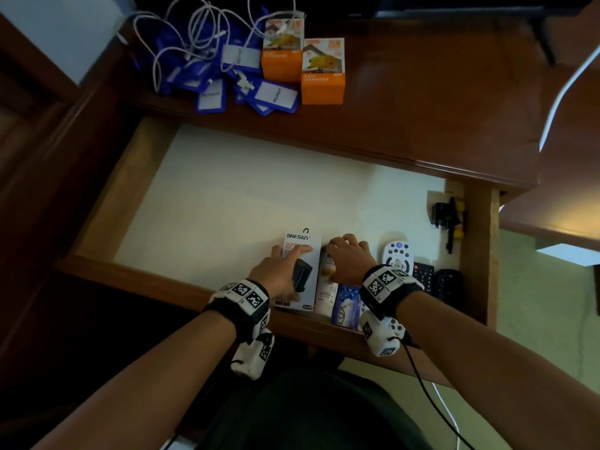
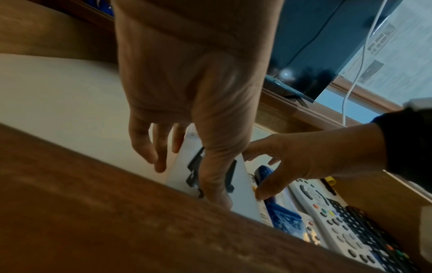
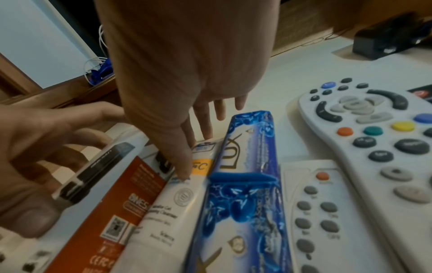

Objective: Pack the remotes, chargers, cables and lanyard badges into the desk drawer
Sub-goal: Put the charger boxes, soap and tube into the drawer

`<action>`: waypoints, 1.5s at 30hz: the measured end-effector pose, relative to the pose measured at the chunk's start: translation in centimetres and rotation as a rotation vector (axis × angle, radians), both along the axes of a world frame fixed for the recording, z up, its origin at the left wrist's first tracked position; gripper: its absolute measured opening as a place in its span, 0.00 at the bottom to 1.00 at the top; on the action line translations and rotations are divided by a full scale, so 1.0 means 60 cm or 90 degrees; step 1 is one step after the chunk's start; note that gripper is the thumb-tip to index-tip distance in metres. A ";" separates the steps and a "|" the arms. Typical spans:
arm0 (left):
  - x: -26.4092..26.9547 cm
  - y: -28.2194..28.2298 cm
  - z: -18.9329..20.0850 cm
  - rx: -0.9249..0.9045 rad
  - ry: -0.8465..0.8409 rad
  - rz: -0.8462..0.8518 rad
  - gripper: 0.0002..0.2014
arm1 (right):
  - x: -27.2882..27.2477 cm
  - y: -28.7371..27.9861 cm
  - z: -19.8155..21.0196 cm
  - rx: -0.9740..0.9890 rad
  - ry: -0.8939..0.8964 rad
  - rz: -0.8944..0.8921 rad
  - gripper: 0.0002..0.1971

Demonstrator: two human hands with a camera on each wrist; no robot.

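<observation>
The desk drawer (image 1: 243,196) stands pulled out, lined in white. At its front right, my left hand (image 1: 290,258) grips a grey ONESAM charger box (image 1: 303,241), thumb on its face and fingers along its left edge (image 2: 158,162). Beside it, my right hand (image 1: 347,251) touches a white box (image 3: 168,208) with straight fingers (image 3: 205,129) and thumb. A blue LUX box (image 3: 243,184) lies next to that, then a white remote (image 1: 396,254) and two black remotes (image 1: 423,276). On the desk top lie blue lanyard badges (image 1: 227,82), white cables (image 1: 194,37) and two orange charger boxes (image 1: 323,71).
A black plug with dark cables (image 1: 448,219) lies against the drawer's right wall. A smaller white remote (image 3: 313,212) sits between the LUX box and the large one. The drawer's left and middle show bare liner. A monitor base stands at the desk's back.
</observation>
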State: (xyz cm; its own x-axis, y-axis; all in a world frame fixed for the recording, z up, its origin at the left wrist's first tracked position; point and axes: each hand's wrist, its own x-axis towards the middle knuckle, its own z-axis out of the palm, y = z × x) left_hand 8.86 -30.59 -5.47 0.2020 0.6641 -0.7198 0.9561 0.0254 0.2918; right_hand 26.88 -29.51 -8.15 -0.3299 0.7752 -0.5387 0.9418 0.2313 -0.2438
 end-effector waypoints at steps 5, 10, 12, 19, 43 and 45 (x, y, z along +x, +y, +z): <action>0.006 0.001 0.004 0.009 0.020 -0.015 0.54 | -0.001 -0.001 -0.006 0.007 0.000 -0.012 0.26; 0.005 -0.003 0.010 -0.002 0.031 -0.033 0.55 | 0.002 0.002 -0.003 -0.001 0.011 -0.024 0.20; 0.002 -0.007 0.011 0.003 0.031 -0.045 0.55 | 0.003 0.003 -0.001 0.002 0.022 -0.034 0.16; -0.017 -0.003 0.000 0.030 -0.010 -0.052 0.53 | 0.006 0.025 0.009 0.038 0.069 -0.115 0.16; -0.046 0.096 -0.035 0.030 -0.130 -0.209 0.59 | -0.032 0.033 -0.005 -0.129 0.011 -0.214 0.16; -0.044 0.096 -0.033 0.034 -0.119 -0.218 0.59 | -0.031 0.032 -0.004 -0.124 0.015 -0.220 0.17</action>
State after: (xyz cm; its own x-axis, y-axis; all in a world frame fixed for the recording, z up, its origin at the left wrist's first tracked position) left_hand 6.19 -24.83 -7.44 0.5425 0.5712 -0.6160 0.8370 -0.3056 0.4538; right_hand 25.04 -27.56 -8.41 -0.0819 0.7266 -0.6821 0.9497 -0.1507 -0.2745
